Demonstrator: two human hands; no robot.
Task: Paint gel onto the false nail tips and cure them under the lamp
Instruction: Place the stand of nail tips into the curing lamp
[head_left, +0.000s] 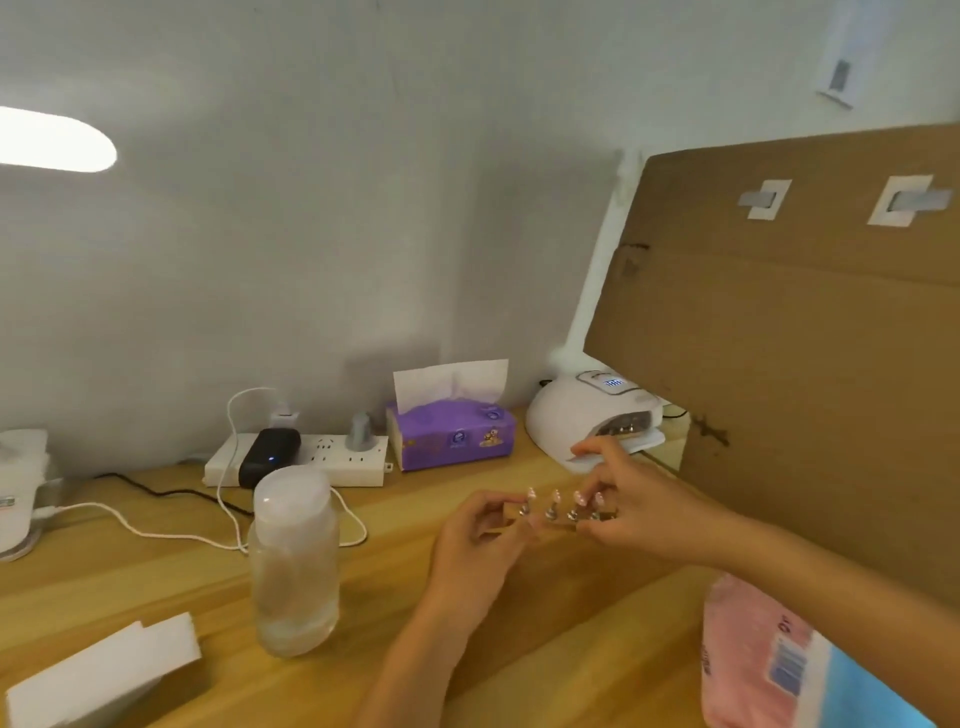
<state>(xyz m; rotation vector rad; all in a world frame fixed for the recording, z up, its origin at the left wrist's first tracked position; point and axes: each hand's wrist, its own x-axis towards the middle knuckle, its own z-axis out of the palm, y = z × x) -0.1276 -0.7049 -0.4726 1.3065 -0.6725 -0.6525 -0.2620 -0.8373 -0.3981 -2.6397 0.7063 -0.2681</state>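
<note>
A small stand (558, 521) with several false nail tips (556, 496) on metal pegs is held above the wooden desk, just in front of the white curing lamp (582, 410). My left hand (480, 540) pinches the stand's left end. My right hand (623, 499) grips its right end, fingers curled over the rightmost tips. The lamp's display is lit and its opening faces the hands. No gel bottle or brush is visible.
A clear plastic bottle (293, 561) stands left of my hands. A purple tissue box (452, 431), a power strip (296, 460) and cables lie at the back. A cardboard sheet (779, 338) leans at right; a pink pack (753, 654) and white foam blocks (104, 670) sit near.
</note>
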